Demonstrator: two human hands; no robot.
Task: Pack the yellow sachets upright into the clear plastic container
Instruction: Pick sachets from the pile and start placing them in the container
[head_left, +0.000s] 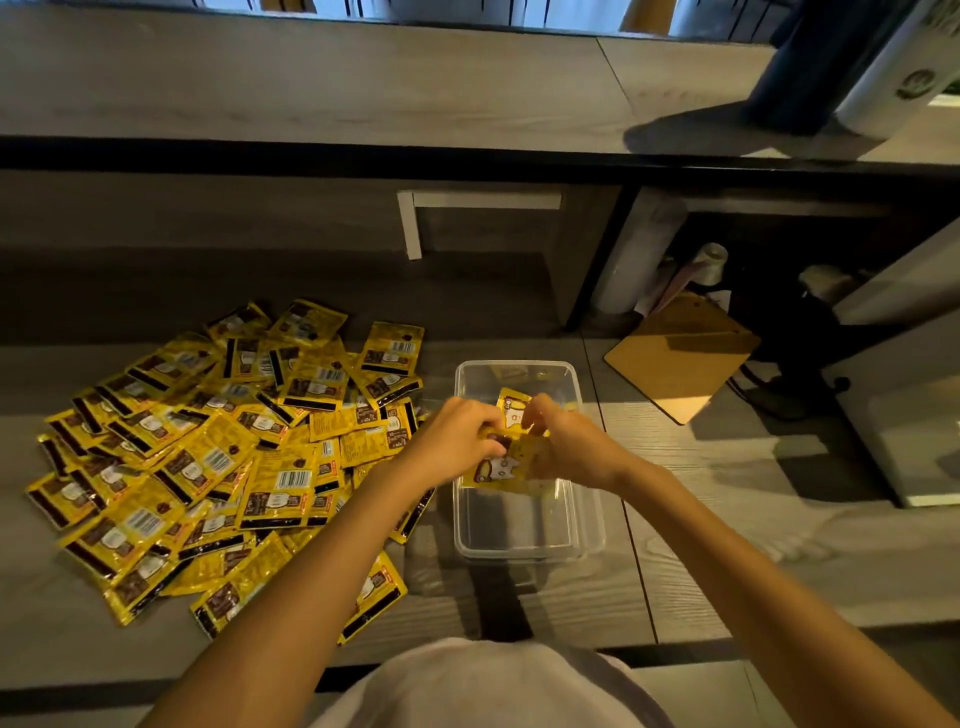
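A clear plastic container (519, 540) stands on the wooden surface in front of me. Both hands are over its middle. My left hand (457, 436) and my right hand (566, 441) together pinch a few yellow sachets (501, 467) that stand inside the container, faces toward me. One sachet's top (511, 408) shows between my fingers. The near half of the container holds nothing. A large loose pile of yellow sachets (218, 447) lies flat on the surface to the left.
A brown clipboard (680, 358) lies to the right behind the container. A raised counter edge (467, 156) runs across the back, with a white bracket (415, 223) below it. Rolls and boxes fill the dark recess (727, 270) at the right.
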